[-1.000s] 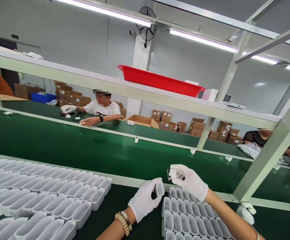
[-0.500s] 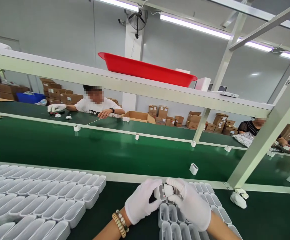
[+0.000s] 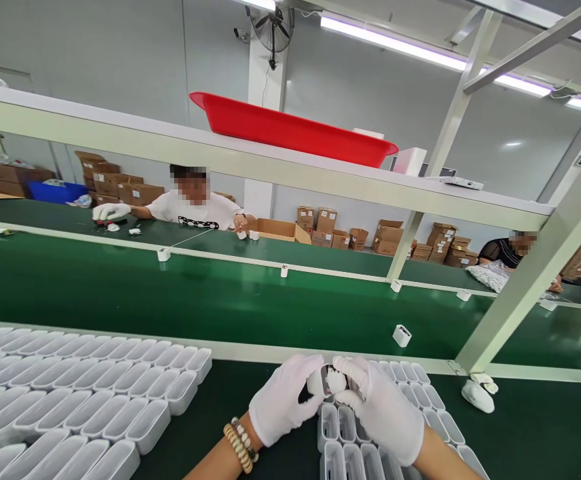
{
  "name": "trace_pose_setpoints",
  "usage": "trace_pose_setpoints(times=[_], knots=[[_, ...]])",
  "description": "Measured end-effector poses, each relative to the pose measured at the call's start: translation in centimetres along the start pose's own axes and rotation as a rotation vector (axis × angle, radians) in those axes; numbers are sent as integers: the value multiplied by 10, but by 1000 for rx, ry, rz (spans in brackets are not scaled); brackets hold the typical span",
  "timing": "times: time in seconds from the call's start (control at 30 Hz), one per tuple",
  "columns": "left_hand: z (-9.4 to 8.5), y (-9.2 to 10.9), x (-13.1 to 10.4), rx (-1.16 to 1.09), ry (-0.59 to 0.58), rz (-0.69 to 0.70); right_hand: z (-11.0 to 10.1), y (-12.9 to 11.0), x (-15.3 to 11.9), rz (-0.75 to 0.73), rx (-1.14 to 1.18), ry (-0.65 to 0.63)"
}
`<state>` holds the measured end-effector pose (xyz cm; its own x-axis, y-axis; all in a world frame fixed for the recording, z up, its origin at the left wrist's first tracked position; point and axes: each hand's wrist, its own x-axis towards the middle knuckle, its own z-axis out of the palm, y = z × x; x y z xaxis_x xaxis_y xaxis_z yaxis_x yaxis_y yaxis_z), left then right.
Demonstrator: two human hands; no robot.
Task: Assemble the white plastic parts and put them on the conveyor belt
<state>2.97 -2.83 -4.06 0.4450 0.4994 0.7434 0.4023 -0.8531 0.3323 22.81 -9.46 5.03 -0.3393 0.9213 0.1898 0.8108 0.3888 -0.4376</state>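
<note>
My left hand (image 3: 286,401), in a white glove with a beaded bracelet at the wrist, has its thumb and fingers closed round a white plastic housing (image 3: 315,383). My right hand (image 3: 389,413), also gloved, pinches a small white part (image 3: 337,381) with dark bits at the housing's open side. The two pieces meet between my hands; how far one sits inside the other is hidden. Just below stand rows of open white housings (image 3: 329,427), partly covered by my right hand and forearm.
More white housings (image 3: 147,427) fill the bench at left. Ahead runs a green conveyor belt (image 3: 220,300) carrying a white housing (image 3: 401,336). A slanted post (image 3: 535,267) rises at right, near crumpled white cloth (image 3: 477,395). Across the belt sits a co-worker (image 3: 190,210). A red tray (image 3: 290,133) lies on the overhead shelf.
Housings on the belt have shifted right. The co-worker's bare hand has moved right to small white pieces beside the carton. My hands stay together, with the white part slightly turned against the housing.
</note>
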Motion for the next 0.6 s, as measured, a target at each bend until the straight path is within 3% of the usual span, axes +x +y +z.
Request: trace_pose_setpoints(times=[0.23, 0.6], knots=[[-3, 4, 2, -18, -50, -20, 5, -2, -3, -60, -23, 46], [-4, 5, 3, -29, -53, -62, 4, 1, -3, -5, 0, 54]])
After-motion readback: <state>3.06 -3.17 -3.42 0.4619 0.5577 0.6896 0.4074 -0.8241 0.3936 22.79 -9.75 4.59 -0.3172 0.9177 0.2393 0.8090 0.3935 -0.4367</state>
